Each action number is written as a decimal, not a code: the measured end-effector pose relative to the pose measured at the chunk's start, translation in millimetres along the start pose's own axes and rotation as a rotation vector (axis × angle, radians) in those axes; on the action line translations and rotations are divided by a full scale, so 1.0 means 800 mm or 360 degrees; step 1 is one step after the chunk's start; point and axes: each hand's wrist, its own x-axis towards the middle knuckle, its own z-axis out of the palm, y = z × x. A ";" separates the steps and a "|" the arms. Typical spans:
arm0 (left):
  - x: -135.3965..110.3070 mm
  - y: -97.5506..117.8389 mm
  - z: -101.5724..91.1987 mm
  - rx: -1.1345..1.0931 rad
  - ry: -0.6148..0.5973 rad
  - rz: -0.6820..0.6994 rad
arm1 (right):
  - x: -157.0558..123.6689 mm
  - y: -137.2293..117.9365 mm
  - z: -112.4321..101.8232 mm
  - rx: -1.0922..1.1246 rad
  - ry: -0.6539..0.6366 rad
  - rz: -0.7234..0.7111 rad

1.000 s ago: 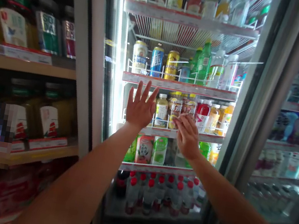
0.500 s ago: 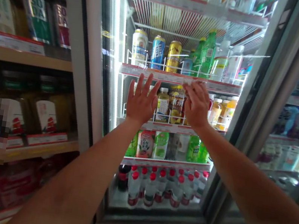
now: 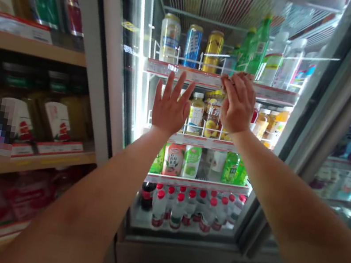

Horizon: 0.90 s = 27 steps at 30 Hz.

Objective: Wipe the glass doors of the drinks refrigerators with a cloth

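Observation:
I face an open drinks cooler. My left hand point(image 3: 170, 106) is raised with its fingers spread, palm toward the shelf of small bottles, holding nothing. My right hand point(image 3: 238, 102) is higher, its fingers loosely bent and reaching the front edge of the can shelf point(image 3: 269, 93); nothing shows in it. Between the two hands stand a pale juice bottle point(image 3: 195, 113) and a jar-like bottle with a yellow label point(image 3: 212, 115). Above them stand three cans: a white one point(image 3: 169, 37), a blue one point(image 3: 193, 45) and a gold one point(image 3: 213, 51).
Green bottles point(image 3: 256, 46) stand right of the cans. Lower shelves hold cartons point(image 3: 172, 159) and red-capped water bottles point(image 3: 178, 208). The open glass door point(image 3: 330, 108) stands on the right. A wooden shelf unit point(image 3: 41, 50) with large bottles is on the left.
My right hand has risen from the small-bottle shelf up to the edge of the can shelf. My left hand has stayed spread in about the same place. The view has tilted downward.

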 end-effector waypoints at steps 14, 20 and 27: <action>0.000 0.003 -0.001 0.0096 -0.0118 -0.0063 | -0.064 -0.027 -0.009 -0.0048 -0.0148 -0.0070; 0.000 0.001 0.001 0.0058 -0.0144 -0.0066 | -0.082 -0.029 -0.008 0.0038 -0.0376 -0.0321; 0.000 0.002 -0.001 0.0005 -0.0119 -0.0080 | -0.088 -0.038 -0.013 0.0218 -0.0885 -0.0650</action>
